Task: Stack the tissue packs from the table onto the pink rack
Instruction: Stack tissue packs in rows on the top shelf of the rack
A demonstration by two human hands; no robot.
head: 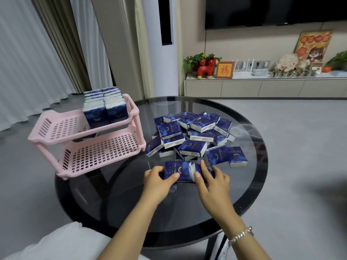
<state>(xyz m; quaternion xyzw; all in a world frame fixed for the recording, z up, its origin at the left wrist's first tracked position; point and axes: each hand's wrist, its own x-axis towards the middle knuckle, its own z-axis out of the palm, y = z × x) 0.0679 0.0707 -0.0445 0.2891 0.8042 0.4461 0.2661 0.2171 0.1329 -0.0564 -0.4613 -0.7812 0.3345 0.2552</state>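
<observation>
A loose heap of blue tissue packs [193,134] lies on the round glass table [249,184]. Nearer me, my left hand [157,182] grips a blue pack [178,170] by its left end, thumb over its top. Beside it my right hand [211,180] holds a second pack [196,168] that butts against the first one, fingers laid over its top. The two-tier pink rack [97,152] stands at the table's left edge. Two rows of upright packs [106,105] fill the right part of its upper tier. The lower tier holds nothing that I can see.
A low white TV cabinet [262,85] with ornaments runs along the far wall, under a dark screen. Curtains hang at the left. A white cushion [56,244] sits at the bottom left, close to me. Grey floor surrounds the table.
</observation>
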